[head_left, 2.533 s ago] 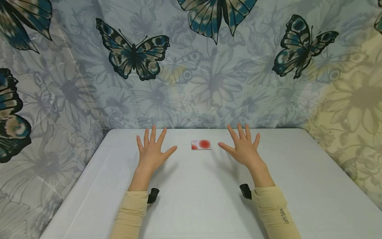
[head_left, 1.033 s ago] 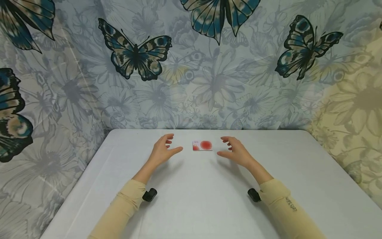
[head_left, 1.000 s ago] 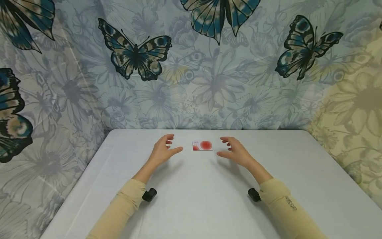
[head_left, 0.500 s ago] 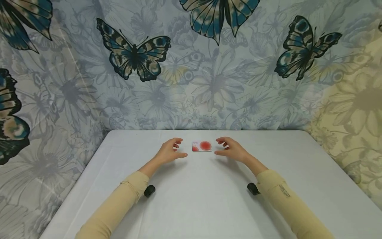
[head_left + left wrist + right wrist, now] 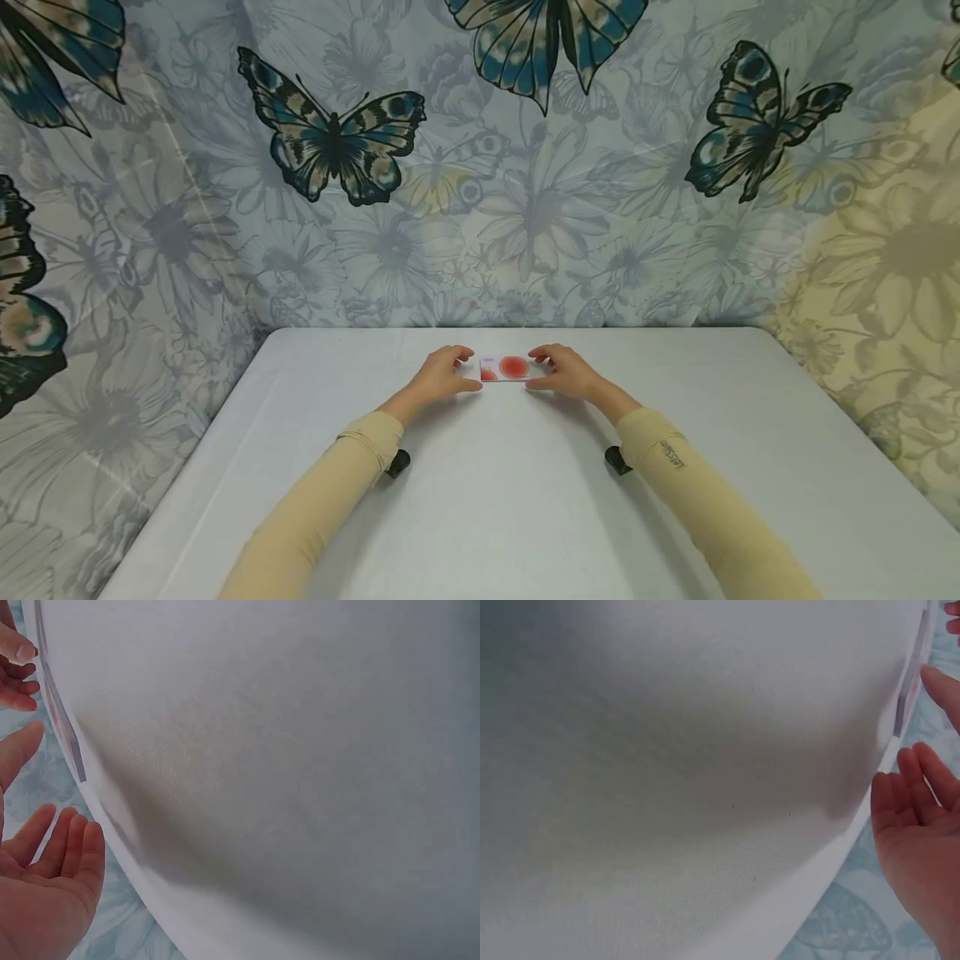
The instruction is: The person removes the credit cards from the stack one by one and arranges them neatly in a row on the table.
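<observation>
Under both hands, white table, matte, fine-woven grain. Left hand and right hand loosely curved, thumbs apart, no hold evident; contact unclear. Reach seems nearly done; packet not yet gripped or lifted. Packet between fingertips: thin, flat, rectangular, white with red print.

The right hand, palm showing, thumb apart from the other fingers, is just beside a thin box on the white worktop. Beyond lies a blue patterned backdrop; the left hand peeks in.
</observation>
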Available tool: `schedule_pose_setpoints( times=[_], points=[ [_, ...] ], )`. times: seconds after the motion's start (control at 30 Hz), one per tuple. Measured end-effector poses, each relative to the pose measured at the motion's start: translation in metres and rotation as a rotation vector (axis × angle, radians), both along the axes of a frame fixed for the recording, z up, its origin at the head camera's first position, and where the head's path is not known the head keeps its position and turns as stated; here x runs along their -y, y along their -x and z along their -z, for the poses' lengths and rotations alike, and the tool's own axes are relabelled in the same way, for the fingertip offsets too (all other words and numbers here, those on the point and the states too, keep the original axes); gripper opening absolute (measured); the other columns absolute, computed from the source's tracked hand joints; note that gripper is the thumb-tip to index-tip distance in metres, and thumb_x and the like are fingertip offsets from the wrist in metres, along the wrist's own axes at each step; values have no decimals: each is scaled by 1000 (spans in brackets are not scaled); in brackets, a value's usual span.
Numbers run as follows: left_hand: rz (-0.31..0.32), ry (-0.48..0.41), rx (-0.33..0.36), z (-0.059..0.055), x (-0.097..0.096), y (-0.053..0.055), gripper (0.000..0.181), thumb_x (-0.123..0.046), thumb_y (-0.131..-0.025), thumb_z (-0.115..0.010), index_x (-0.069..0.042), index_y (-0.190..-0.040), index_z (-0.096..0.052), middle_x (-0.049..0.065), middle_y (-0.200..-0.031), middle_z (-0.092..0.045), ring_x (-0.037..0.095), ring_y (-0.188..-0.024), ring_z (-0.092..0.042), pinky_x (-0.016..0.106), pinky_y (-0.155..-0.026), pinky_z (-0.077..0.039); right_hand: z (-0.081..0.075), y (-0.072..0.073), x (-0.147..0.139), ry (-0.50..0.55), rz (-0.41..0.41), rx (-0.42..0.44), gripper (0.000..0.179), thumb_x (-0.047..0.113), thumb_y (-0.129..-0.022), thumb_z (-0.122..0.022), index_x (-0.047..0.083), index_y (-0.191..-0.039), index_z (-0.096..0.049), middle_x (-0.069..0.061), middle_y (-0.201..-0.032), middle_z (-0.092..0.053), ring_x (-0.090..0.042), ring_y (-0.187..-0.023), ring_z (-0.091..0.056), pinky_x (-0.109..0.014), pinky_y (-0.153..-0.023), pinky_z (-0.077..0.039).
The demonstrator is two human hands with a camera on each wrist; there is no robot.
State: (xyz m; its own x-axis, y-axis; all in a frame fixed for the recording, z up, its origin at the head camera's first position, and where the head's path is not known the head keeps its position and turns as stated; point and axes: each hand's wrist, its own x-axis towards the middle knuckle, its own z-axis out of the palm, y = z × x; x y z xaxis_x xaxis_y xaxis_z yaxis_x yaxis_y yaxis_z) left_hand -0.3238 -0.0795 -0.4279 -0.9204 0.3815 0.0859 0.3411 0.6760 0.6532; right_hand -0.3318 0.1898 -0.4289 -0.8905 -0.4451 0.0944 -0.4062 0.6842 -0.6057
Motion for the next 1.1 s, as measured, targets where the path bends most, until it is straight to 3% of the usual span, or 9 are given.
schedule_pose_setpoints(
  times=[0.37,0.63,0.87,1.1],
  points=[
    [-19,91,6,8,-12,14,58,-23,-82,-79,3,-129,-57,16,-122,-59,30,-116,-52,39,-100,-40,8,10,10,-44,30,7,57,21,-83,-77,-7,-128,-55,-19,-112,-58,-30,-98,-51,-44,-88,-43],
    [-35,132,9,11,-15,15,61,-32,-83,-78,0,-131,-58,16,-126,-55,33,-121,-45,43,-103,-38,6,10,12,-65,32,1,55,22,-84,-77,-6,-127,-57,-17,-107,-56,-28,-92,-49,-40,-82,-43],
    [-33,194,-2,11,-19,14,59,-35,-85,-75,-5,-133,-58,17,-126,-51,34,-118,-45,46,-99,-40,7,12,12,-75,41,20,53,23,-85,-76,-3,-128,-58,-18,-110,-56,-29,-97,-51,-43,-88,-43],
    [-40,200,-21,9,-20,13,53,-33,-86,-75,-5,-129,-61,15,-123,-53,33,-116,-45,47,-98,-40,11,15,11,-71,35,17,49,22,-86,-75,-2,-126,-60,-17,-110,-56,-28,-97,-52,-42,-87,-44]
  ],
)
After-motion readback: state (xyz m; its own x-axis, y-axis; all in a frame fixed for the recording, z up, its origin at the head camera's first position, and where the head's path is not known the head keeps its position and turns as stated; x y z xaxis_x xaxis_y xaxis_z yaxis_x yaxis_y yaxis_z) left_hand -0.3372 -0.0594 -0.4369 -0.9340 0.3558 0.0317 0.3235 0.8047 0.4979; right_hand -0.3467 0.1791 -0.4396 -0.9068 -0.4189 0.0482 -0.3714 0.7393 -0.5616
